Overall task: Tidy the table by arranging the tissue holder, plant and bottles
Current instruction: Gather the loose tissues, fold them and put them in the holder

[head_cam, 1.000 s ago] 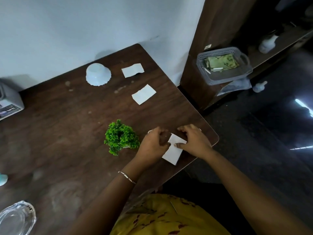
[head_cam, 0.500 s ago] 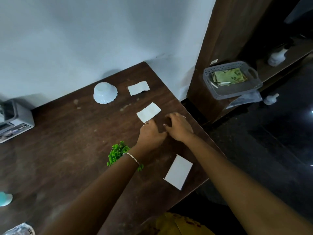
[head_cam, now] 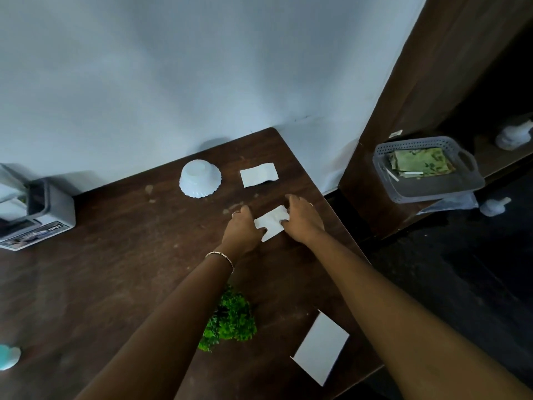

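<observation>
1. Both hands meet over a white tissue (head_cam: 271,222) on the dark wooden table (head_cam: 115,269), a little nearer the person than the overturned white bowl (head_cam: 200,178) by the wall.
2. The left hand (head_cam: 243,230), a thin bracelet on its wrist, lies palm down with its fingers pressed on the tissue's left edge; whether they pinch the sheet or only rest on it cannot be told.
3. The right hand (head_cam: 302,219) arches over the tissue's right edge, fingers curled and touching it, grip likewise unclear.
4. A second tissue (head_cam: 258,175) lies flat just right of the bowl, near the table's far corner.
5. A third tissue (head_cam: 320,348) lies at the table's near right edge, well apart from the bowl.
6. The small green plant (head_cam: 230,321) lies between bowl and person, partly hidden under the left forearm, just left of the third tissue.
7. The grey tissue holder (head_cam: 37,215) stands against the wall, well left of the bowl.
8. A grey perforated basket (head_cam: 427,186) holding green folded cloth sits on a shelf off the table, right of the bowl.
</observation>
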Demonstrator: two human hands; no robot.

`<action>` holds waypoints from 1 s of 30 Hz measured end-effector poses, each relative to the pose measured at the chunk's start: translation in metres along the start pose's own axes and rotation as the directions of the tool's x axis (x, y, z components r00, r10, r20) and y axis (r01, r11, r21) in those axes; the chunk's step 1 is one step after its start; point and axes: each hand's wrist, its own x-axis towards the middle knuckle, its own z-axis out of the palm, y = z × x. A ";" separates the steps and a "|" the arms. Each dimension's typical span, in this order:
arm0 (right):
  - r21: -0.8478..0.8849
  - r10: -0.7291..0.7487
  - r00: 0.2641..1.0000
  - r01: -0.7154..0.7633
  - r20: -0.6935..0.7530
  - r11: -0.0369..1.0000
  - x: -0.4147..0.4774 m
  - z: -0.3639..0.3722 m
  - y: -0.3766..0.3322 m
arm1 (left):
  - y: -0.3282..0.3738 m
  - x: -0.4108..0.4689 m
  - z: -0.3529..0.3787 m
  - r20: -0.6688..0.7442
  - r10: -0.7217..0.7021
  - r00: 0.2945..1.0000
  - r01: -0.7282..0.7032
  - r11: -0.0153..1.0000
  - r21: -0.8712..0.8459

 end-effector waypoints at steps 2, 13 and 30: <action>0.076 0.037 0.999 -0.040 0.035 0.996 0.004 0.000 0.001 | -0.002 0.004 0.002 0.002 0.007 1.000 -0.007 0.999 -0.037; 0.268 -0.195 0.949 0.127 0.247 0.955 0.013 -0.037 -0.038 | -0.014 0.001 -0.040 0.086 0.059 0.995 -0.025 0.938 -0.346; 0.757 -0.445 0.834 0.050 0.327 0.651 0.001 0.038 -0.307 | -0.190 -0.083 -0.224 -0.295 -0.253 0.921 -0.095 0.591 -0.801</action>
